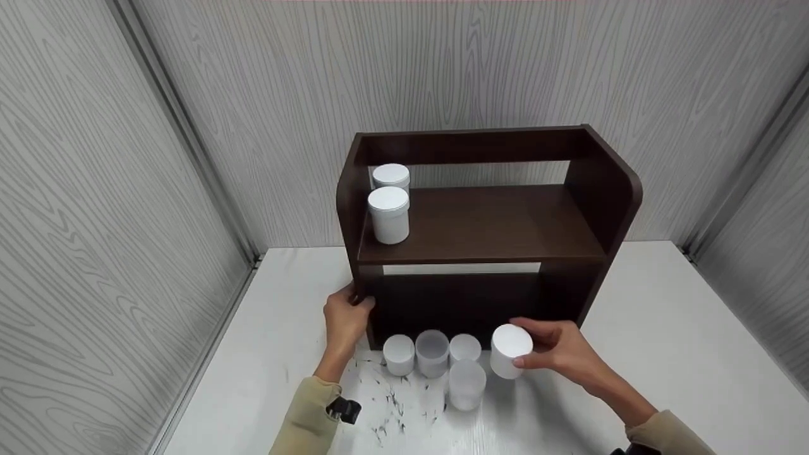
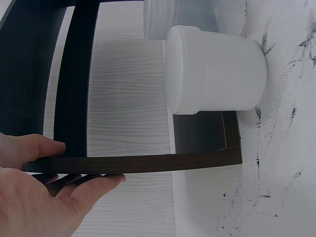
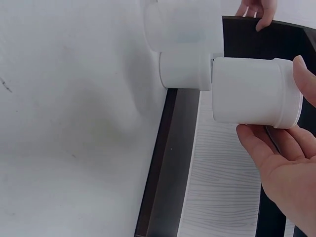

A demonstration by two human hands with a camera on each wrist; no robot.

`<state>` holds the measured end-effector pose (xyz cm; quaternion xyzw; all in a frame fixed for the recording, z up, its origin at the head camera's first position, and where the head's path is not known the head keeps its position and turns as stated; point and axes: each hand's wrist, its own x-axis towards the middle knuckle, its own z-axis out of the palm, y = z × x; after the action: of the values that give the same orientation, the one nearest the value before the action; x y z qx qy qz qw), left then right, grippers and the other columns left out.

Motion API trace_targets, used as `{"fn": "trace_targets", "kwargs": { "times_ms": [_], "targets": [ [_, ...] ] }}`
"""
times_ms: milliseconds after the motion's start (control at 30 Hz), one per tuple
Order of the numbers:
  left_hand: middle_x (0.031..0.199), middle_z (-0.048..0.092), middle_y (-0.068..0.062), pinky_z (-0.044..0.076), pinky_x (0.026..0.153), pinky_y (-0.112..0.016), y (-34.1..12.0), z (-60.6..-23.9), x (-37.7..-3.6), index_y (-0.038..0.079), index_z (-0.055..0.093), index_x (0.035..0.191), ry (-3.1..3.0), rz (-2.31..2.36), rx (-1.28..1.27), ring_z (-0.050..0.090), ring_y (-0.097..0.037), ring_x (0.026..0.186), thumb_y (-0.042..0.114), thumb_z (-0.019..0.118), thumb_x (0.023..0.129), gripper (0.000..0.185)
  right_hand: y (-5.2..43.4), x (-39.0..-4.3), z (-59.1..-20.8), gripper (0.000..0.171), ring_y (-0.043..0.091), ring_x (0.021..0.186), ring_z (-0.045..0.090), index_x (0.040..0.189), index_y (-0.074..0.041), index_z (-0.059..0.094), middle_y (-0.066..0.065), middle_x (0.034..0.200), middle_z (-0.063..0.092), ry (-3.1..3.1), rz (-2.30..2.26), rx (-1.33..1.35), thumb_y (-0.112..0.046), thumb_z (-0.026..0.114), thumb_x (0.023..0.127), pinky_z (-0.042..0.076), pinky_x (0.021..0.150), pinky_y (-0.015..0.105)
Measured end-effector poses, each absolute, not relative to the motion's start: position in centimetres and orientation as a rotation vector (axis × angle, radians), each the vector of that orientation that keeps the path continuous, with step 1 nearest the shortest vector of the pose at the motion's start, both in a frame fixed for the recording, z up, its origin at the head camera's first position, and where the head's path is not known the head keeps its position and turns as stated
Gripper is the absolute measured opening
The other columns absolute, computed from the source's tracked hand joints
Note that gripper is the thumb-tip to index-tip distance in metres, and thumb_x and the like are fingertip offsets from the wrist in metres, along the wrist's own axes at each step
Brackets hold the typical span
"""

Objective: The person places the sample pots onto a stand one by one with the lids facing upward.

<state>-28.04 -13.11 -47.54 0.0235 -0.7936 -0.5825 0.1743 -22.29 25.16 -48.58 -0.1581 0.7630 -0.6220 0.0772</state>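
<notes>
So the white jar [image 1: 510, 351] is in the right hand [image 1: 562, 354], fingers and thumb wrapped around its sides, held just off the table [image 1: 663, 354] right in front of the rack [image 1: 480, 227], at about 5 o'clock from the rack's lower opening. In the right wrist view that jar [image 3: 254, 91] sits between thumb and fingers, lid end toward the palm, clear of the tabletop. At 9 o'clock from it there's a little cluster of four more jars on the table: one white jar at the left end [image 1: 399, 354], a frosted one [image 1: 432, 352] touching it, another white-lidded one [image 1: 465, 348] next along, and a second frosted jar [image 1: 467, 384] sitting at 6 o'clock of that, closer to the person. The left hand [image 1: 346, 322] grips the front edge of the rack's left side panel low down, thumb on one face and fingers on the other, which the left wrist view shows pretty clearly. Up on the rack's shelf, at the far left, two more white jars stand one behind the other [image 1: 389, 215] and [image 1: 391, 176], close together. The table has dark scuff marks [image 1: 392, 404] at 6 o'clock from the cluster, between the two tan sleeves [image 1: 310, 417].
</notes>
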Motion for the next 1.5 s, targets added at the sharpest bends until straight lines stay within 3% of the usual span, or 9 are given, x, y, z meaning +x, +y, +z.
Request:
{"fn": "trace_targets", "kwargs": {
  "times_ms": [1500],
  "targets": [
    [0.129, 0.067, -0.032, 0.055, 0.097, -0.049, -13.2, -47.3, -28.0, -0.017, 0.057, 0.138, -2.255, -1.645, 0.080, 0.067, -0.040, 0.120, 0.002, 0.066, 0.094, 0.049, 22.3, -20.0, -38.1, 0.071, 0.021, 0.112, 0.071, 0.142, 0.010, 0.059, 0.022, 0.132, 0.069, 2.266, -1.916, -0.560, -0.001, 0.090, 0.079, 0.058, 0.091, 0.030]
  ]
}}
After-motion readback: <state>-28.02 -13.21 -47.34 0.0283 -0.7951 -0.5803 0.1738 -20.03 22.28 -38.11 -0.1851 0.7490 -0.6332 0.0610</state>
